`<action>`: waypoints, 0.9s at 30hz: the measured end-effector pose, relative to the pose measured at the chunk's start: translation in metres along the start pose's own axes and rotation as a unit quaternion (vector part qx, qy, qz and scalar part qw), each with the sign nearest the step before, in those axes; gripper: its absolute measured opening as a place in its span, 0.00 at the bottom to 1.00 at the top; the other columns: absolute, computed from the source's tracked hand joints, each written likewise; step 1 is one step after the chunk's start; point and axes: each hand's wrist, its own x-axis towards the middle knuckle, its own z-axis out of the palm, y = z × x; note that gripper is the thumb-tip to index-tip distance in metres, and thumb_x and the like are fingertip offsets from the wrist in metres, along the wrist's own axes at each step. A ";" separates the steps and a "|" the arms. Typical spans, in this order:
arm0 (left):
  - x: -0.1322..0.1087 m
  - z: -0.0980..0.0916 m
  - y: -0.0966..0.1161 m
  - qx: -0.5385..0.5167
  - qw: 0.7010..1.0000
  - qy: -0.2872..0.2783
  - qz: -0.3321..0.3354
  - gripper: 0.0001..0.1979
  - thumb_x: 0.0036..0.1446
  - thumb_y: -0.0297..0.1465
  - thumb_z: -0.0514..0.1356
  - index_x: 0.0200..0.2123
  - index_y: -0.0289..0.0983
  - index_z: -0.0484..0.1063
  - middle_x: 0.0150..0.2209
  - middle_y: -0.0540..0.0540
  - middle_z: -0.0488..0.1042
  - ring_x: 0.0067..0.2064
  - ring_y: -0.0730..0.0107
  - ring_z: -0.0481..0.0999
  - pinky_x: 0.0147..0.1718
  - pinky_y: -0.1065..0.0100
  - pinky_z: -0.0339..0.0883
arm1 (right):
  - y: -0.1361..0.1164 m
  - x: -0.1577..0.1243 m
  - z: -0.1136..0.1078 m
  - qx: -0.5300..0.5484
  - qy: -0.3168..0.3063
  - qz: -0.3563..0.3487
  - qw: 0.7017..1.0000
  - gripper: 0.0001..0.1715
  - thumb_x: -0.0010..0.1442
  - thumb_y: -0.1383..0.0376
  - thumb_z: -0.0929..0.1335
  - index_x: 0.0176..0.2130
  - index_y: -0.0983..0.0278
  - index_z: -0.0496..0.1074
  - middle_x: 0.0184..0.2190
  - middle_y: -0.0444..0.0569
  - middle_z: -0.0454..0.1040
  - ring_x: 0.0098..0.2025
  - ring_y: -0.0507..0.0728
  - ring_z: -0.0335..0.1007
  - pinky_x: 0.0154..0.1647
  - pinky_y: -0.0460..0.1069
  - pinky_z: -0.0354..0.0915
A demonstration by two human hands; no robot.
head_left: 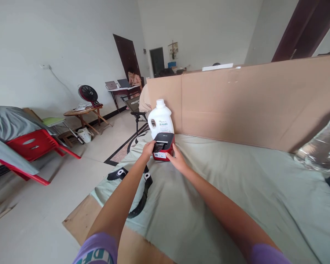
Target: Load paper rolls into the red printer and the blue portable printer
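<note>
Pale walls (pixel 71 44) enclosed a wide room, where at far left a red chair (pixel 34 148) sat partly under grey cloth (pixel 13 123), perhaps serving as its rest. Next came a fan (pixel 88 94) on a wooden table (pixel 79 111), raised, it seemed, so its air could carry. Nearer, a black band (pixel 141 201) with white round pieces lay curved on the green cloth (pixel 225 161), out of the hands' way. The left hand (pixel 147 149) gripped one side of a red-and-black device (pixel 167 138), which stood before a white jug (pixel 161 115) — whether they touched, I could not tell. The right hand (pixel 178 158) held the opposite side, thumb at the front; the hands were apart, the device clamped between them, likely to steady it. Beyond, a cardboard panel (pixel 231 99) stood on edge — probably as a screen — and at far right a plastic-wrapped bundle (pixel 320 145) lay near its base
</note>
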 end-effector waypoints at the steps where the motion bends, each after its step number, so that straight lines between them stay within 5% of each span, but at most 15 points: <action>1: -0.010 -0.001 0.004 0.002 0.999 0.026 0.027 0.16 0.57 0.37 0.57 0.45 0.37 0.75 0.51 0.41 0.77 0.53 0.58 0.74 0.49 0.64 0.67 | -0.002 -0.013 -0.013 -0.005 -0.003 0.014 1.000 0.46 0.56 0.49 0.72 0.67 0.55 0.58 0.69 0.50 0.58 0.71 0.69 0.48 0.71 0.69 0.45; 3: -0.037 0.001 0.012 0.003 0.992 0.070 0.105 0.17 0.60 0.36 0.54 0.50 0.38 0.72 0.57 0.43 0.73 0.56 0.61 0.71 0.52 0.66 0.65 | -0.005 -0.046 -0.052 -0.026 -0.017 0.030 0.999 0.43 0.56 0.49 0.72 0.66 0.52 0.61 0.68 0.48 0.59 0.70 0.68 0.53 0.70 0.68 0.48; 5: -0.074 0.009 0.016 0.022 0.978 0.050 0.199 0.16 0.62 0.36 0.53 0.49 0.38 0.72 0.53 0.43 0.75 0.51 0.63 0.73 0.50 0.65 0.66 | -0.006 -0.089 -0.109 -0.090 -0.018 0.029 0.995 0.38 0.57 0.50 0.71 0.64 0.51 0.65 0.66 0.49 0.64 0.67 0.67 0.59 0.68 0.68 0.53; 9: -0.156 0.030 0.008 0.176 0.917 -0.186 0.304 0.13 0.61 0.36 0.56 0.46 0.40 0.74 0.46 0.46 0.77 0.46 0.62 0.74 0.49 0.61 0.67 | -0.012 -0.189 -0.250 -0.270 0.033 0.054 0.961 0.27 0.59 0.50 0.68 0.54 0.57 0.74 0.54 0.54 0.75 0.57 0.67 0.70 0.61 0.65 0.62; 12: -0.206 0.047 -0.007 0.276 0.852 -0.295 0.333 0.16 0.62 0.36 0.56 0.50 0.41 0.73 0.49 0.45 0.77 0.52 0.58 0.72 0.54 0.55 0.64 | -0.028 -0.259 -0.347 -0.396 0.135 0.110 0.901 0.24 0.58 0.49 0.65 0.45 0.62 0.76 0.44 0.57 0.78 0.49 0.67 0.73 0.54 0.63 0.66; 15: -0.245 0.073 -0.020 0.342 0.804 -0.333 0.354 0.18 0.63 0.36 0.55 0.54 0.40 0.72 0.55 0.43 0.75 0.58 0.54 0.70 0.58 0.51 0.61 | -0.042 -0.306 -0.418 -0.498 0.280 0.175 0.802 0.27 0.56 0.48 0.64 0.43 0.66 0.74 0.43 0.62 0.76 0.50 0.70 0.70 0.54 0.63 0.63; 17: -0.269 0.092 -0.028 0.374 0.781 -0.339 0.368 0.20 0.65 0.37 0.54 0.58 0.40 0.70 0.61 0.41 0.70 0.62 0.54 0.67 0.60 0.50 0.59 | -0.046 -0.316 -0.450 -0.533 0.356 0.222 0.734 0.33 0.54 0.47 0.65 0.49 0.69 0.71 0.49 0.66 0.72 0.55 0.72 0.65 0.56 0.64 0.59; 19: -0.288 0.108 -0.035 0.394 0.756 -0.345 0.392 0.24 0.66 0.40 0.52 0.63 0.41 0.65 0.66 0.42 0.63 0.67 0.53 0.61 0.64 0.47 0.54 | -0.045 -0.312 -0.471 -0.533 0.385 0.274 0.702 0.42 0.51 0.45 0.68 0.55 0.70 0.67 0.55 0.68 0.68 0.58 0.76 0.59 0.56 0.66 0.57; 24: -0.308 0.117 -0.044 0.426 0.695 -0.380 0.437 0.29 0.69 0.44 0.46 0.70 0.46 0.52 0.73 0.48 0.47 0.73 0.53 0.46 0.69 0.42 0.40 | -0.032 -0.272 -0.498 -0.491 0.334 0.362 0.719 0.51 0.47 0.38 0.71 0.60 0.65 0.66 0.57 0.67 0.68 0.61 0.80 0.53 0.53 0.67 0.52; 27: -0.309 0.111 -0.043 0.433 0.683 -0.393 0.438 0.30 0.70 0.46 0.43 0.71 0.45 0.49 0.73 0.48 0.43 0.74 0.55 0.43 0.69 0.46 0.40 | -0.019 -0.254 -0.510 -0.528 0.363 0.342 0.688 0.55 0.43 0.37 0.73 0.56 0.74 0.71 0.50 0.77 0.70 0.58 0.79 0.59 0.47 0.65 0.54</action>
